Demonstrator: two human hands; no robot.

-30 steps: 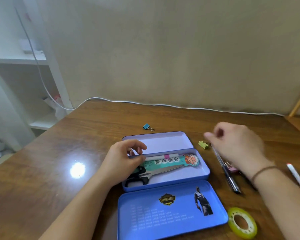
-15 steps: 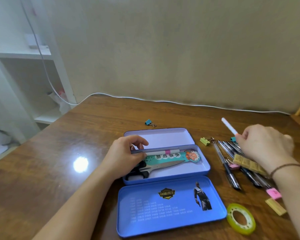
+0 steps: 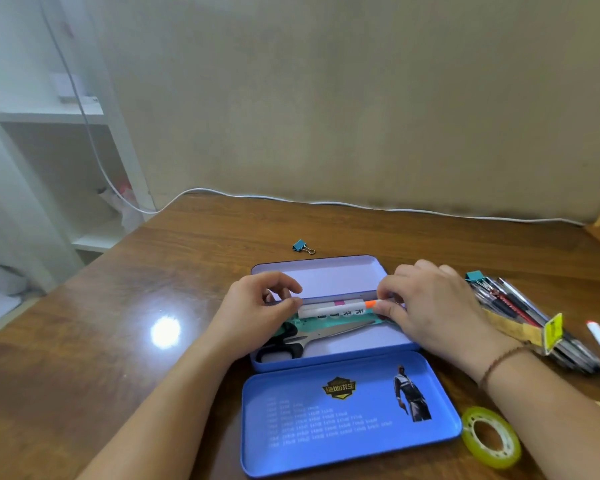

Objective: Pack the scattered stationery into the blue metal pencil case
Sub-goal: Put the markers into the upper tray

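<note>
- Right hand (image 3: 433, 306) moved from pen pile (image 3: 530, 317) on right to blue pencil case (image 3: 329, 362), grip pinching white marker (image 3: 340, 307).
- Left hand (image 3: 257, 308) pinches its left end.
- Marker nearly packed; pens remain.

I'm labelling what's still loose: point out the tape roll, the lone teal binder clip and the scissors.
tape roll (image 3: 471, 445): head view, left side of ring.
teal binder clip (image 3: 299, 245): head view, teal body.
scissors (image 3: 329, 334): head view, blades.

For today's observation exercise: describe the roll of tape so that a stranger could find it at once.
Start at the open blue case on the brown table. Follow its near lid to the right corner; the tape lies flat just beyond. It is the only ring there, yellow-green and see-through, unlike the straight pens farther back.
</note>
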